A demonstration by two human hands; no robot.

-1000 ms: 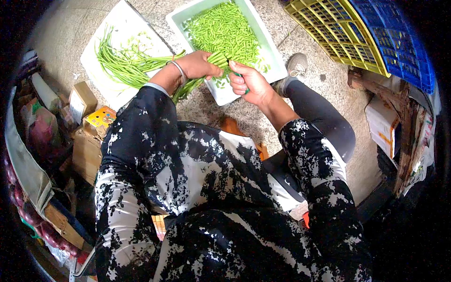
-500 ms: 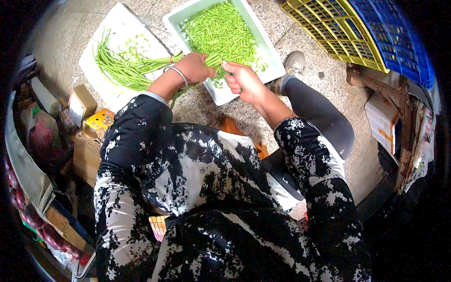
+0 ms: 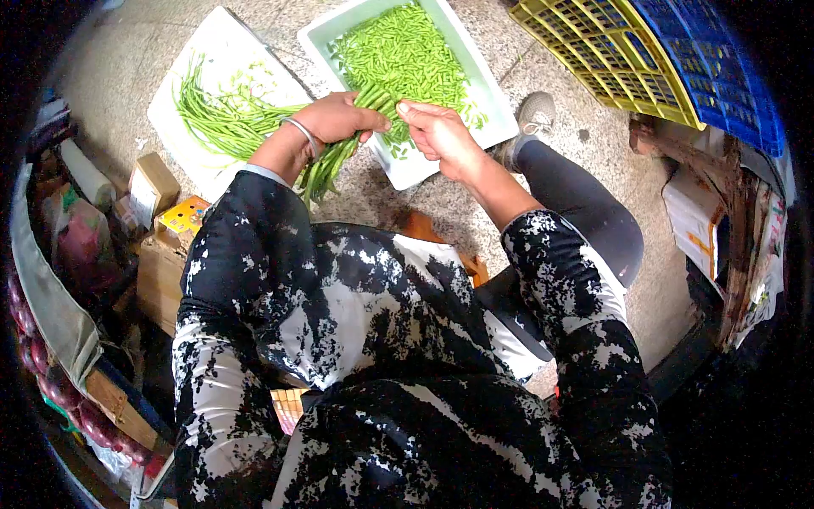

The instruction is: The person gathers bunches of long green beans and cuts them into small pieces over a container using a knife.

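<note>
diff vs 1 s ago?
Right hand slid up-left to the tip of the bean bundle, fingers less curled. Left hand keeps gripping the bundle, now shifted slightly up-left. White tray of cut pieces and long beans unchanged.

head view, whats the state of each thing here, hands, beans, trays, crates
left hand: shut on bean bundle
bean bundle: gripped, tips over the tray
right hand: at the bundle's tips, grip unclear
white tray: filled with cut pieces
white board: holds long uncut beans
yellow crate: tilted
</note>
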